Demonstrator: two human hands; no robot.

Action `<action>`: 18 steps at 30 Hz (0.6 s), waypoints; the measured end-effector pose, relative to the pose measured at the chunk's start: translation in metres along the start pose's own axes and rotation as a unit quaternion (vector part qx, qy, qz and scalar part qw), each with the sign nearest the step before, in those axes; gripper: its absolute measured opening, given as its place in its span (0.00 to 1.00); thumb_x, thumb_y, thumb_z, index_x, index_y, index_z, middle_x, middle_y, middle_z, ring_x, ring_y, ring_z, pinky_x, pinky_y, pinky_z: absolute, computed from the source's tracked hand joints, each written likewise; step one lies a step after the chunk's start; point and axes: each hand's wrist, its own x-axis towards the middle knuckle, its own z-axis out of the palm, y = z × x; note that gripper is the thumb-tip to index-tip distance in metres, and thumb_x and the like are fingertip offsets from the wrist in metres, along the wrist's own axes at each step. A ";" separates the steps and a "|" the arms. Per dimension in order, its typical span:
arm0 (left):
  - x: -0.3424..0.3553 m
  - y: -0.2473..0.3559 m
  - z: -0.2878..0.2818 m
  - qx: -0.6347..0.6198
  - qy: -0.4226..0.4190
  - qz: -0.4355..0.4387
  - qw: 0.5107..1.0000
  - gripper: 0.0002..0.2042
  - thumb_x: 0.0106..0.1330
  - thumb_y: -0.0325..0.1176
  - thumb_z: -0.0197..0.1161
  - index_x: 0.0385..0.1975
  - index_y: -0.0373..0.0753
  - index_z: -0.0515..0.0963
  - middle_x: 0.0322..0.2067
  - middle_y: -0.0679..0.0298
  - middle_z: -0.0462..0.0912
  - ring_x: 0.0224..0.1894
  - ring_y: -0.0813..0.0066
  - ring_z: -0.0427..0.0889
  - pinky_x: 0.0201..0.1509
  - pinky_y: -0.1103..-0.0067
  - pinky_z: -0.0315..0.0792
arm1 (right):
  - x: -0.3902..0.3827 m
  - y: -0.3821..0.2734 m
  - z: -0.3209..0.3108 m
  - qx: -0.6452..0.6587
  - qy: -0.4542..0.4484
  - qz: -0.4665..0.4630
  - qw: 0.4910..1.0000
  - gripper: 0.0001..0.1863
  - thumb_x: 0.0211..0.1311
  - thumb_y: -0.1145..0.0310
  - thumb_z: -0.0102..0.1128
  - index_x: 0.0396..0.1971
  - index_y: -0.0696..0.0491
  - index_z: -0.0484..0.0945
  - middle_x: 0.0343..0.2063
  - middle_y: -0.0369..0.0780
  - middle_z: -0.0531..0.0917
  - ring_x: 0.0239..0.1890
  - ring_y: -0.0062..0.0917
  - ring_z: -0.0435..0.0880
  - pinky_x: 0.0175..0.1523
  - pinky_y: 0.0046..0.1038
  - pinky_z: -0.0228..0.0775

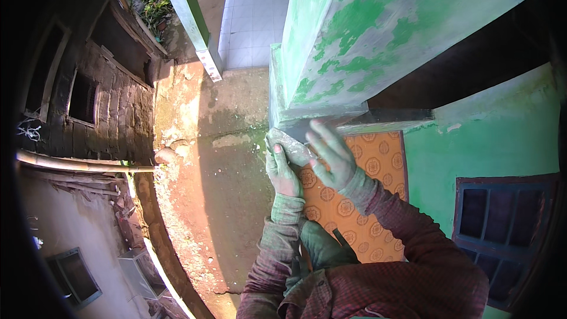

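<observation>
My left hand (284, 175) is closed on a flat, grey, speckled piece (290, 146) with worn edges, its thumb lying along the near side. Whether this piece is a folded sheet or something stiffer I cannot tell. Just to the right, my right hand (334, 156) has its fingers stretched out and apart, slightly blurred, close to the piece's right end. Pale green dust coats both hands and cuffs. Right beyond them stands a thick pillar (360, 35) with patchy green and whitish paint; its stepped lower ledge (322, 113) is near my fingertips.
An orange patterned floor covering (378, 162) lies below on the right, beside a green wall (484, 136) with a dark-framed window (507, 215). Bare ground (236, 201) runs along the left toward a wooden building (118, 97) and a bamboo pole (82, 162). Farther off are white tiles (251, 23) and a slim post (188, 12).
</observation>
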 end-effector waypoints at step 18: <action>0.124 -0.010 0.041 0.284 -0.140 0.429 0.846 0.12 0.60 0.27 0.74 0.38 0.36 0.76 0.34 0.59 0.77 0.34 0.69 0.77 0.38 0.76 0.71 | 0.113 0.108 -0.110 -0.067 0.511 -0.035 0.856 0.44 0.78 0.51 0.48 0.76 0.64 0.38 0.76 0.55 0.44 0.78 0.43 0.45 0.79 0.43 0.41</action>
